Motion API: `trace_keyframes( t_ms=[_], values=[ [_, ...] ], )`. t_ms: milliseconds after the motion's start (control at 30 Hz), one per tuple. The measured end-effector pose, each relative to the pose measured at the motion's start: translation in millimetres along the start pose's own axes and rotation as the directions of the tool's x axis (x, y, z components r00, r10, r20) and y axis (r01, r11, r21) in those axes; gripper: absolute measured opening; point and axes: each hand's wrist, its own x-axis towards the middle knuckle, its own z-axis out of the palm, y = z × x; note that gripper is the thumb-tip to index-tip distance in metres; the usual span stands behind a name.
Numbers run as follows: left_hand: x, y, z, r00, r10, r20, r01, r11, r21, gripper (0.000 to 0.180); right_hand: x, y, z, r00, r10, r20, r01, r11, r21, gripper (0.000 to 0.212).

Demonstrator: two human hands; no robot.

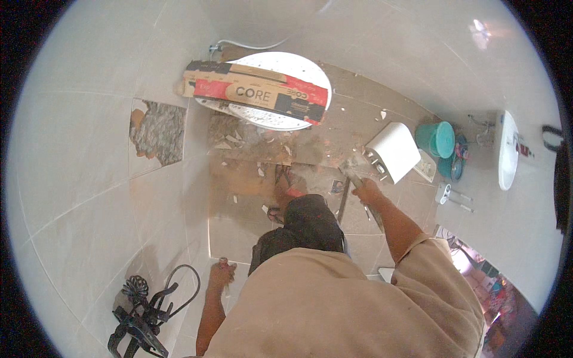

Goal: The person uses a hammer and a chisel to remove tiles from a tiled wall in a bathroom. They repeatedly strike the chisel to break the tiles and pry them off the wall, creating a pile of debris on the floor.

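The right grip [367, 191] is wrapped around the grey tool [354, 175], and on my feed that tool slants up and left from the fist, its broad end near the floor [328, 140]; I can't make out exactly how that end meets the tiles. My left grip [222, 274] is down by the left wall [89, 155], fingers curled round a small red-ended object [224, 261] whose kind I can't tell. For moving, I have the tiled strip ahead of the sandalled feet [276, 213], bounded by the left wall, by a white oval fixture [250, 122] further off, and by a white tank-like box [397, 149] just beyond the right fist. Broken chips [264, 209] litter that strip, and a thin dark strip [344, 200] lies between my body and the right hand. The left wall has a jagged-edged hole [161, 134] baring rough grey material, and near the left forearm I have black gear [140, 325] with a looped cable against that wall. On the right, a white washbasin [507, 152] juts from its wall. As for containers, a long cardboard box [256, 92] in brown, red and black lies across the oval fixture, its inside hidden from me. Beyond the tank-like box, a teal bucket [441, 140] stands by the right wall; I can't see its contents. A teal basket [458, 169] beside it carries small mixed items, too blurred to name.
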Motion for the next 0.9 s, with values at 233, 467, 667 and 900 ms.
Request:
trace_keyframes(
  t_ms=[233, 467, 667, 900],
  values=[
    [10, 50, -13, 0.875, 0.428, -0.226, -0.446, 0.894, -0.034, 0.023, -92, -4, 36, 0.787, -0.413, -0.458, 0.417, 0.904, -0.1, 0.041],
    [-10, -48, 28, 0.829, 0.471, -0.303, -0.478, 0.877, 0.055, 0.03, -168, 6, 31, 0.486, -0.651, -0.583, 0.684, 0.699, -0.21, 0.029],
    [24, -203, 77, 0.874, 0.485, 0.014, -0.4, 0.703, 0.588, 0.029, -232, 11, 8, 0.223, -0.747, -0.626, 0.84, 0.473, -0.265, 0.026],
    [4, -267, 92, 0.719, 0.684, 0.124, -0.625, 0.557, 0.547, 0.021, -247, 38, -19, 0.193, -0.735, -0.65, 0.896, 0.401, -0.188, 0.035]
  ],
)
